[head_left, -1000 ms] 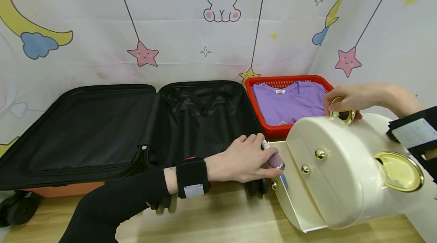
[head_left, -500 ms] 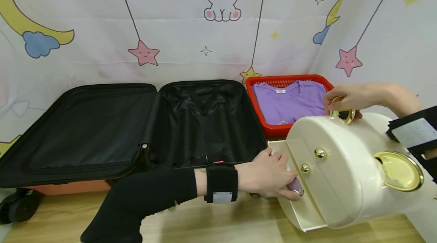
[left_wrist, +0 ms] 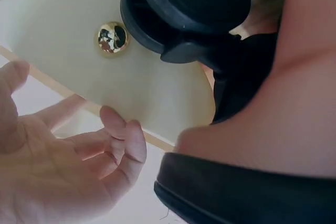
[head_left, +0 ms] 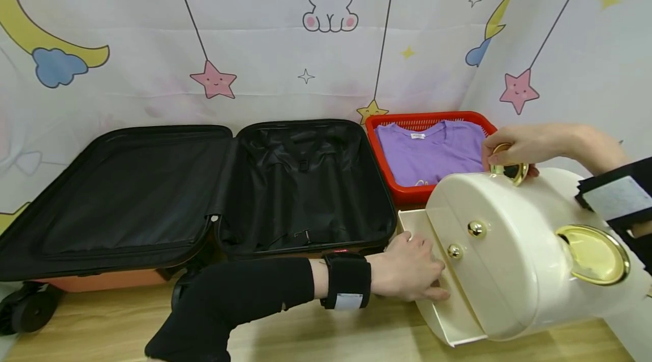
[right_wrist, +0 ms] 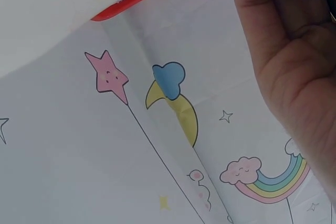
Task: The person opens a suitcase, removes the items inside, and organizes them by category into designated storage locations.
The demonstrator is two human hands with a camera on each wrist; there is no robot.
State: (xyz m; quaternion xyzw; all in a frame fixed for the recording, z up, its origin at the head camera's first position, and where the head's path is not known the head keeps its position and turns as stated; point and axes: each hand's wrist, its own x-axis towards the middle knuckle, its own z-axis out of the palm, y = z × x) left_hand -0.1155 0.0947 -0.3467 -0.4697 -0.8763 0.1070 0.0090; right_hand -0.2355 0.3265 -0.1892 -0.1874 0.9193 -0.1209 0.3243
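My left hand (head_left: 410, 266) is inside the pulled-out lower drawer (head_left: 464, 322) of a cream storage box (head_left: 514, 243) with gold knobs. Its fingers are loosely bent, and nothing shows between them in the left wrist view, where the hand (left_wrist: 63, 177) reaches over the rim of the drawer front (left_wrist: 157, 87). What lies under the hand is hidden. On top of the box, my right hand (head_left: 527, 147) grips a gold ring handle (head_left: 519, 174). In the right wrist view only part of that hand (right_wrist: 299, 66) shows, and the handle is out of sight.
An open black-lined suitcase (head_left: 305, 192) lies left of the box; its caster wheel (left_wrist: 194, 3) stands near the drawer front. Behind the box sits a red basket (head_left: 399, 195) with a folded purple T-shirt (head_left: 433, 153). A printed cloth (head_left: 275, 56) hangs at the back.
My left hand has moved right and down into the drawer with a small purple bottle-like thing, which is now out of sight. My right hand has stayed on the handle.
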